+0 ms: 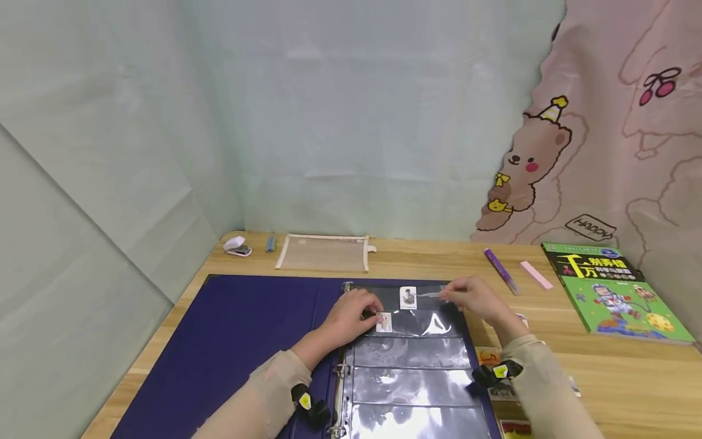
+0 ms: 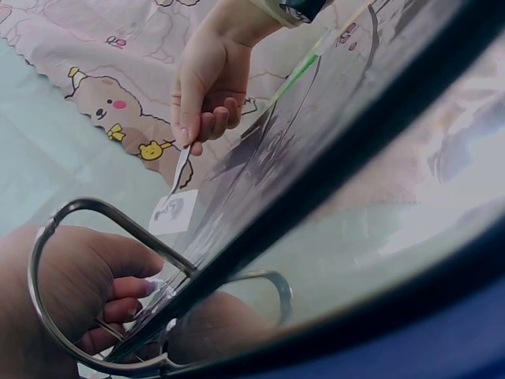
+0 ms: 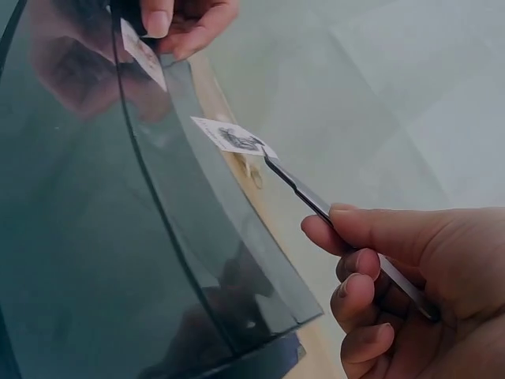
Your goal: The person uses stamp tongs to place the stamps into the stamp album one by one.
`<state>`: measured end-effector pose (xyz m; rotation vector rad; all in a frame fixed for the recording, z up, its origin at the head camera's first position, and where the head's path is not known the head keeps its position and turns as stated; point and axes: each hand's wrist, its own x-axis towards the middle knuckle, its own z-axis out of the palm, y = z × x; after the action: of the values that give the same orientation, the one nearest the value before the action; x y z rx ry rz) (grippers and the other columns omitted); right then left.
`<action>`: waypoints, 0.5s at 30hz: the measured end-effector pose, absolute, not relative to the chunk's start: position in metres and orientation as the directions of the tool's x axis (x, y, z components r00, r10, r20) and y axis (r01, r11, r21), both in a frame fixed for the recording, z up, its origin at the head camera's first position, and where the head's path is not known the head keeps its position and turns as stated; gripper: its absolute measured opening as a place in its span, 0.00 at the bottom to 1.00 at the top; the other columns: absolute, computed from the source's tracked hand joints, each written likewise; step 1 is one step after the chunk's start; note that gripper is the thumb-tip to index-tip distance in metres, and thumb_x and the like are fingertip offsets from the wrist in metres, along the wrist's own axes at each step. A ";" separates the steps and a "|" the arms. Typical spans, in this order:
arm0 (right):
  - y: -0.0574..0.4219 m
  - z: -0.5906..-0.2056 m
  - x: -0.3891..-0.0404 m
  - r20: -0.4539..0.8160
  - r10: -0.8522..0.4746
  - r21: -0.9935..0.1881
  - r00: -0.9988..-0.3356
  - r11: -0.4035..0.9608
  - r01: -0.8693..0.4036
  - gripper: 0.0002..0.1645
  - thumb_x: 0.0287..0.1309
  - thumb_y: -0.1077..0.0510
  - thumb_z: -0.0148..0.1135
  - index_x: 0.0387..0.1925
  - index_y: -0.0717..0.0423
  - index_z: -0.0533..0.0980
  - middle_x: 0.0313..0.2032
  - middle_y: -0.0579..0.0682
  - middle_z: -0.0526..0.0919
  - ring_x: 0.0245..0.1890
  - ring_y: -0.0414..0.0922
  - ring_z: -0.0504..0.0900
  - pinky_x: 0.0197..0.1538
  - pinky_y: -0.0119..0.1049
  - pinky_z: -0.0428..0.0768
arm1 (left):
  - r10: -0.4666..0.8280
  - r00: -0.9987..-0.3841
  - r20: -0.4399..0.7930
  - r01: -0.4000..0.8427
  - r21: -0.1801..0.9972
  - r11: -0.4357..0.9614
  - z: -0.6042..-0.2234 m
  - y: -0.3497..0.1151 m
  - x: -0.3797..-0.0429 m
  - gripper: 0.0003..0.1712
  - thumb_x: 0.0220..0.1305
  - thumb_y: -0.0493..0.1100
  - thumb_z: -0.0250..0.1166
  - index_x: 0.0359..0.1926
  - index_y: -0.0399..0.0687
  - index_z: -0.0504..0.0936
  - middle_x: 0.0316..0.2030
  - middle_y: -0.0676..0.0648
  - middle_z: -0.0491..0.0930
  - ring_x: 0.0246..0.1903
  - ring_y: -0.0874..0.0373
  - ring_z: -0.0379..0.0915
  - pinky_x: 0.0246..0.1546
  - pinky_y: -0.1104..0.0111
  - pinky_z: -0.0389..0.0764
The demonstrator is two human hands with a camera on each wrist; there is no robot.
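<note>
Head view's got the right hand pinching tweezers at a stamp by the album's top row, left hand half-curled near its rings, grip unclear, so a sloppy squeeze could crease the stamp.

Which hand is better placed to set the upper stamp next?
Probably the right hand: it grips tweezers, their tip at the upper stamp. The left hand is farther off, at the lower stamp.
</note>
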<state>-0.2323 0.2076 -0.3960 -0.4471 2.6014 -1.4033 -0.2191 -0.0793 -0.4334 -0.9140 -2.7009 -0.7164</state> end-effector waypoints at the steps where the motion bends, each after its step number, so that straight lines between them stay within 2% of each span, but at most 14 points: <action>1: 0.207 -0.397 -0.232 0.013 -0.334 -0.833 -0.943 0.518 -0.195 0.12 0.54 0.60 0.59 0.31 0.68 0.79 0.27 0.58 0.79 0.18 0.34 0.68 0.21 0.29 0.69 | 0.516 -0.789 0.334 0.614 0.381 0.692 -0.434 -0.079 -0.219 0.06 0.51 0.47 0.66 0.32 0.57 0.79 0.28 0.57 0.74 0.32 0.65 0.67 0.38 0.70 0.68; 6: 0.203 -0.399 -0.232 0.013 -0.348 -0.833 -0.937 0.515 -0.203 0.10 0.54 0.62 0.58 0.31 0.68 0.79 0.31 0.65 0.80 0.18 0.34 0.68 0.22 0.30 0.71 | 0.509 -0.795 0.330 0.606 0.388 0.695 -0.435 -0.079 -0.220 0.06 0.52 0.47 0.65 0.32 0.57 0.79 0.28 0.58 0.74 0.32 0.65 0.67 0.39 0.69 0.69; 15: 0.200 -0.400 -0.233 -0.008 -0.399 -0.808 -0.917 0.543 -0.229 0.10 0.55 0.62 0.56 0.31 0.67 0.79 0.30 0.63 0.81 0.17 0.34 0.68 0.22 0.30 0.71 | 0.503 -0.799 0.329 0.601 0.387 0.700 -0.435 -0.079 -0.219 0.06 0.51 0.47 0.66 0.32 0.57 0.78 0.28 0.58 0.74 0.32 0.65 0.67 0.40 0.69 0.69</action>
<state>-0.2326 0.1997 -0.4002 -0.5327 2.5874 -1.3119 -0.2190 -0.0790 -0.4345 -0.8902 -2.7098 -0.7203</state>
